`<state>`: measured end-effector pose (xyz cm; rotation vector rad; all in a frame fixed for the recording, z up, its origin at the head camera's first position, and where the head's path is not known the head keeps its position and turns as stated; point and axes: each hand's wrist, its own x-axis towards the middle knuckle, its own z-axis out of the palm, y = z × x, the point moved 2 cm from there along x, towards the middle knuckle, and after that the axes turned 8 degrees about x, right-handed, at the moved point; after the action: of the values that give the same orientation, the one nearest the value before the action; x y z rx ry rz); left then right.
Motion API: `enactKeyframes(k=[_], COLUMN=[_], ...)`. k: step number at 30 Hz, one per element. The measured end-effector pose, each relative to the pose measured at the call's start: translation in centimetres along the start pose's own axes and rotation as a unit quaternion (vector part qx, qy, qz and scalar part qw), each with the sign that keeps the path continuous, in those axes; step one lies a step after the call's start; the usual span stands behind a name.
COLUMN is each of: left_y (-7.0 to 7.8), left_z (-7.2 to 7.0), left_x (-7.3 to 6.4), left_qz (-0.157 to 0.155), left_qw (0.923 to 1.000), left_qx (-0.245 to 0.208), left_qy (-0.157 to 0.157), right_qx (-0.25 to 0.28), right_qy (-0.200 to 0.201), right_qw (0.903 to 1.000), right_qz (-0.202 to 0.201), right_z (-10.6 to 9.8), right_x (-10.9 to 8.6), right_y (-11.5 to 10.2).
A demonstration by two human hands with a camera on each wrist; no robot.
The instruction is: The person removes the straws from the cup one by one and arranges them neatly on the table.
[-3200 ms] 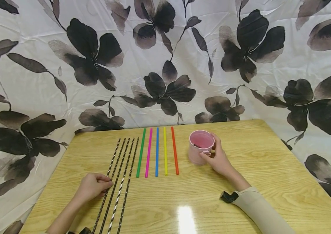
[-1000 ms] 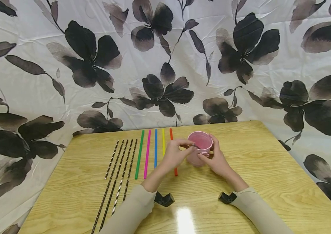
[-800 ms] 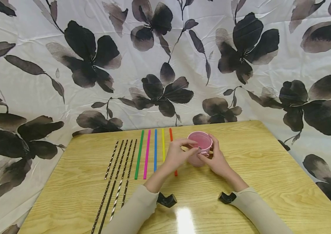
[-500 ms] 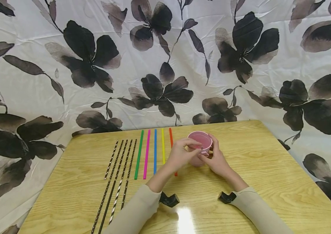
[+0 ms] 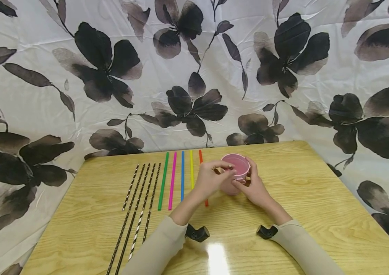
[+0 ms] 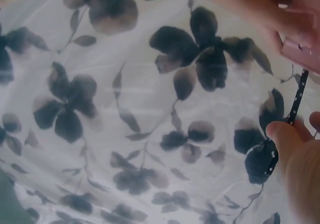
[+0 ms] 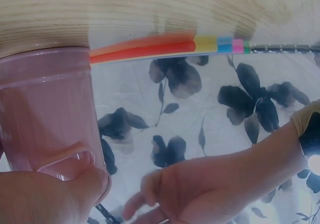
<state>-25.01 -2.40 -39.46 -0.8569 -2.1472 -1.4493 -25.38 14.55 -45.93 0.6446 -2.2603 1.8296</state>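
A pink cup (image 5: 229,188) with a small handle stands at the back right of the table. My right hand (image 5: 258,191) grips its right side, thumb at the handle. In the right wrist view the thumb (image 7: 90,186) lies along the handle. My left hand (image 5: 209,177) is over the near left rim and pinches a black drinking straw with white dots (image 6: 298,96) between thumb and fingers. One end of this straw shows above the fingers in the head view, while its other end runs to the cup's rim in the left wrist view.
Left of the cup lie red (image 5: 206,200), yellow (image 5: 192,172), blue (image 5: 182,179), pink (image 5: 172,183) and green straws (image 5: 163,181) side by side. Further left are two rows of black patterned straws (image 5: 141,187). A floral cloth (image 5: 194,57) hangs behind the wooden table (image 5: 304,183).
My left hand has moved right, from the black straws on the table to the cup, and now pinches a dotted straw there. The right hand has kept its grip on the cup.
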Motion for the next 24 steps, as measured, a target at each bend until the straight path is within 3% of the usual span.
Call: enactKeyframes(k=[6,10,17,24], left_y=[3.8,5.4,6.1,8.2], left_z=[-2.4,-4.1,-8.3,-13.9], left_x=[0.5,1.0,1.4,0.7], left_qz=[0.008,0.021,0.065,0.07], left_qw=[0.999,0.9969,0.9814,0.9853], left_qx=[-0.036,-0.066,-0.16,-0.083], left_qy=[0.024,0.038,0.085,0.132], right_qx=[-0.001,-0.002,-0.006,-0.003], right_qy=[-0.005,-0.004,0.001,0.004], right_qw=[0.9998,0.9998,0.9998,0.9998], right_qz=[0.018,0.017,0.017,0.019], right_z=[0.0,0.1,0.2,0.2], right_x=[-0.1,-0.1,-0.1,-0.1], right_y=[-0.1,-0.4,-0.5,-0.7])
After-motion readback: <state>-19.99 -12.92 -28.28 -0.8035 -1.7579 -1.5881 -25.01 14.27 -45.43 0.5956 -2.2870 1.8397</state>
